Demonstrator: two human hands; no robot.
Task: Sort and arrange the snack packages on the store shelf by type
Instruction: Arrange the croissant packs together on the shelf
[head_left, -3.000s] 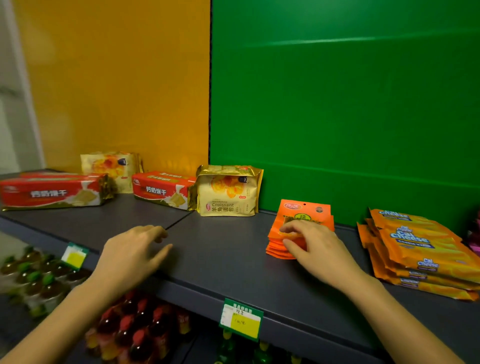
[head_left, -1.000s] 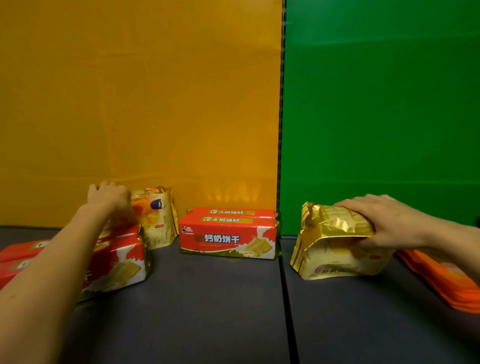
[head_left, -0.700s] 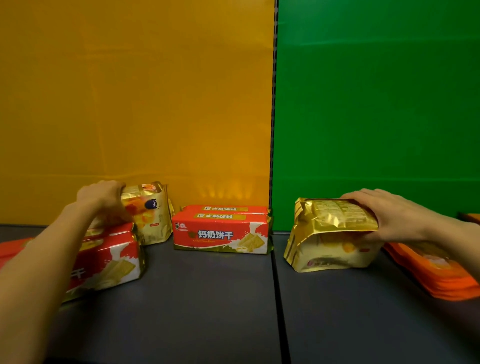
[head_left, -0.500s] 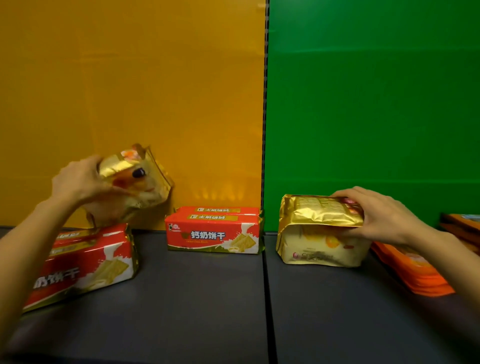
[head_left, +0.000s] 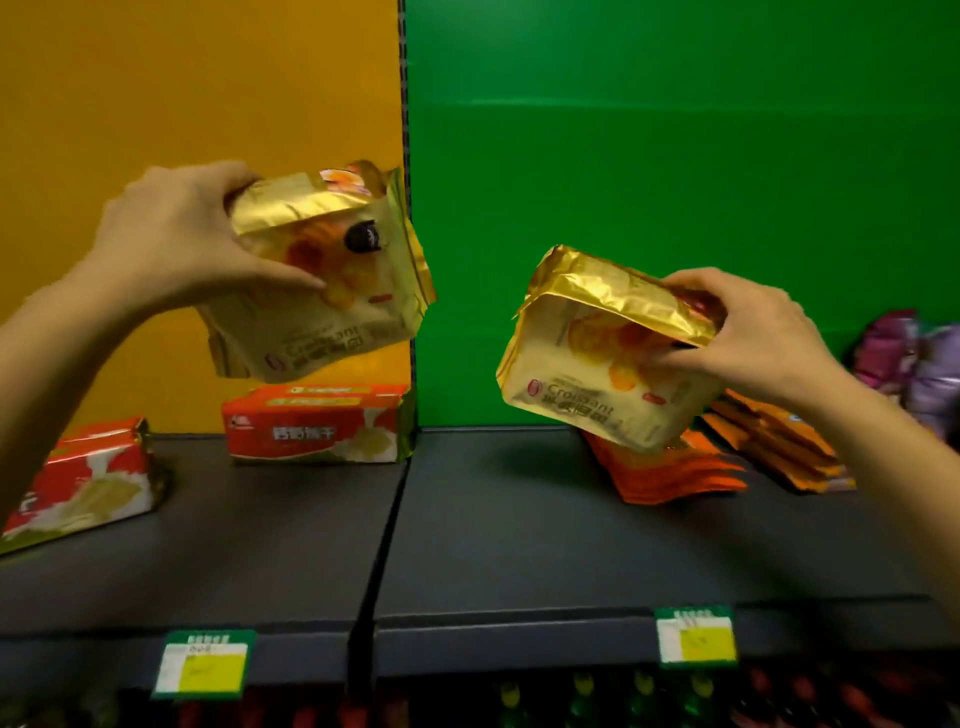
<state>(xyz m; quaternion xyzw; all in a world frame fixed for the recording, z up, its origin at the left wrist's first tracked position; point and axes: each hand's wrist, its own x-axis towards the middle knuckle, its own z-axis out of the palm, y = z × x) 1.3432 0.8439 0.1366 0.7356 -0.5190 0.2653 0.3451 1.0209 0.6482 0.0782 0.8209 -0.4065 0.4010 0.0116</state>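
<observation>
Head camera shows both hands lifted above the dark shelf (head_left: 519, 530), each closed around a gold croissant pack: the left hand (head_left: 171, 244) grips the left croissant pack (head_left: 322, 291) by its top corner, tilted in front of the yellow back panel (head_left: 197, 93), and the right hand (head_left: 748, 332) pinches the right croissant pack (head_left: 597, 358) at its folded top before the green back panel (head_left: 675, 156). On the shelf, one red biscuit box (head_left: 317, 426) sits far against the panels and another red biscuit box (head_left: 83, 478) lies at the left, while flat orange packets (head_left: 670, 473) are stacked to the right under the right croissant pack, with what seem to be purple bags (head_left: 914, 364), blurred, at the far right. Two price tags (head_left: 202, 665) hang on the near edge.
</observation>
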